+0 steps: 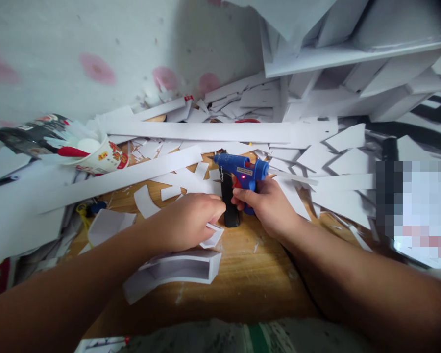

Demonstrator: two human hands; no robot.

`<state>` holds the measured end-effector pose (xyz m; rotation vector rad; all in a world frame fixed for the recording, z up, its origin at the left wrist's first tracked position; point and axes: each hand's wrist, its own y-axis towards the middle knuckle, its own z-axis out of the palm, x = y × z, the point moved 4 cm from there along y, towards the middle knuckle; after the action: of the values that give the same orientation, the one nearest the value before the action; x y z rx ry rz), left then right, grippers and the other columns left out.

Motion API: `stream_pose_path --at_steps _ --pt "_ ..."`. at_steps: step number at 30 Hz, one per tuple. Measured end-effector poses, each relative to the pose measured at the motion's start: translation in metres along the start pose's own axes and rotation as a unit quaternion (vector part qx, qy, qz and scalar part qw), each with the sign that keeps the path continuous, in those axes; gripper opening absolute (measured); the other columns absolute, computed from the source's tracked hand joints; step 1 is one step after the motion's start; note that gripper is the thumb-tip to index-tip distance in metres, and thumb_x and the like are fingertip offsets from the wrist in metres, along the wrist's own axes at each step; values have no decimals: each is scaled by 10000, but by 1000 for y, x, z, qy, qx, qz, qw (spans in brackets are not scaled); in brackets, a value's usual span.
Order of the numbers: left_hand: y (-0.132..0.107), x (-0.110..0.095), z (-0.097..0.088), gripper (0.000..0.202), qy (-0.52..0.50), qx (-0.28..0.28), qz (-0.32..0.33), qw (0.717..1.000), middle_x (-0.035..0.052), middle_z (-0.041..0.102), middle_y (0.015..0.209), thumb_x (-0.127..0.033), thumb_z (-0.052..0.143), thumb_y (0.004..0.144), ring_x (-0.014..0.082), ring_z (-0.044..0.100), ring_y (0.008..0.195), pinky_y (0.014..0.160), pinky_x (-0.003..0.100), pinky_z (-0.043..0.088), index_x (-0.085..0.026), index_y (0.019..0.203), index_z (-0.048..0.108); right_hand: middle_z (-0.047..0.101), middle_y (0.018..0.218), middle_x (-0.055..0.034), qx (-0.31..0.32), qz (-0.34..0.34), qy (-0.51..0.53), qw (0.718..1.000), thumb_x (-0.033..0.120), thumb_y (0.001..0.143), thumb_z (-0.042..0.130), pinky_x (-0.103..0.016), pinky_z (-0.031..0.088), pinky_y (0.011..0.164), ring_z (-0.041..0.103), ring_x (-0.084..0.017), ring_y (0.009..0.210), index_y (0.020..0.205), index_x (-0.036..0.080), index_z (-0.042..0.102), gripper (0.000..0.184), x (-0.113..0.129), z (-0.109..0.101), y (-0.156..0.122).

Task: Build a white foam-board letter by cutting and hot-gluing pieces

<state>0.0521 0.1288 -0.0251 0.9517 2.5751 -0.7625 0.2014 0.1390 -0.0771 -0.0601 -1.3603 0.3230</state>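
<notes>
My right hand (pixel 264 198) is wrapped round the handle of a blue hot glue gun (pixel 242 166), whose red light glows and whose nozzle points left. A black upright block or stand (pixel 228 201) is just below and behind the nozzle; whether it touches the gun I cannot tell. My left hand (pixel 193 218) is closed on a small white foam board piece (pixel 213 236), its far part hidden under the fingers. Right below that hand, a curved hollow white board form (pixel 180 272) lies on the wooden table (pixel 257 274).
White board strips and offcuts (pixel 191 132) cover the back and sides. A paper cup (pixel 105 157) with a red-handled tool stands at the left. A large white board structure (pixel 327 63) rises at the back right. A blurred-out screen (pixel 422 211) is at the right.
</notes>
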Motion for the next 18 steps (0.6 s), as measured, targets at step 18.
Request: stream_pose_path --at_steps 18 --pt "0 -1 -1 212 -11 -17 6 1000 -26 477 714 -47 459 657 131 416 646 589 276 277 -197 645 310 632 637 9 2 6 3 1000 290 724 669 -283 458 556 568 -134 545 844 173 609 178 0 1 0"
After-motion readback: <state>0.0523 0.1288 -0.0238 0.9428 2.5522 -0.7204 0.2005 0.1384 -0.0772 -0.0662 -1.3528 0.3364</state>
